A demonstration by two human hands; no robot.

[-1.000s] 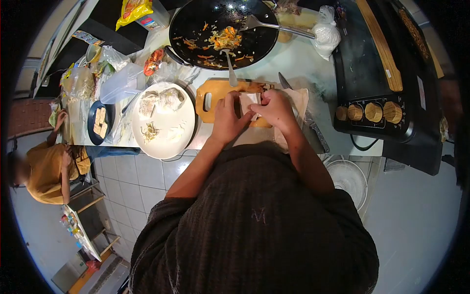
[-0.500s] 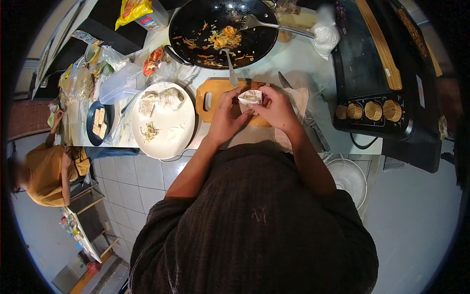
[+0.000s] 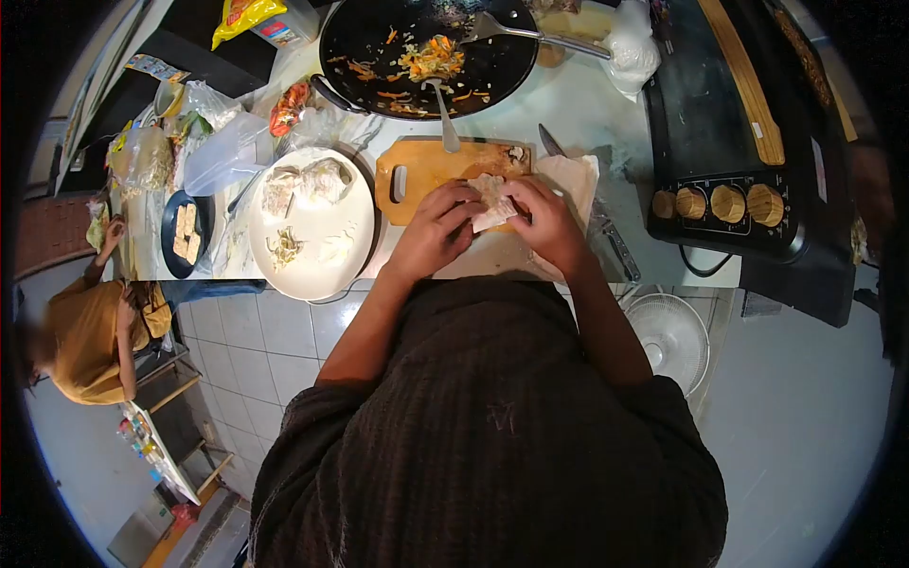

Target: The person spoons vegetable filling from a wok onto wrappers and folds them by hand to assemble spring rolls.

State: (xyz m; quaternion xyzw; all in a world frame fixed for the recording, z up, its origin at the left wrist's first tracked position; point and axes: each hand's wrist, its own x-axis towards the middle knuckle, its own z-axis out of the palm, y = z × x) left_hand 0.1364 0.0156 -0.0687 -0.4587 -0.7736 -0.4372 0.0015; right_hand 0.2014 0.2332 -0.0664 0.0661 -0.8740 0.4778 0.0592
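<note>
Both my hands hold a pale, thin, crumpled food wrapper [image 3: 492,202] over the front edge of the wooden cutting board [image 3: 426,163]. My left hand [image 3: 434,227] grips its left side with curled fingers, while my right hand [image 3: 551,222] pinches the right side. What lies inside the wrapper, if anything, is not visible. Flat pale sheets [image 3: 575,178] lie just right of the board, partly under my right hand. Beyond the board, a spoon [image 3: 445,123] leans in a black wok [image 3: 346,71] with a chopped vegetable filling [image 3: 434,59].
A white plate [image 3: 308,279] with wrapped pieces and shreds is on the left, beside a dark plate [image 3: 177,260] of pale rolls. Knives [image 3: 620,251] lie at right, near a black griddle [image 3: 701,232]. A metal spatula [image 3: 563,41] rests across the wok. Another person [image 3: 95,341] is at far left.
The wrapper has gone from a small upright bundle to a flatter, more spread shape. My left fingers now curl over its left side. The view has shifted slightly.
</note>
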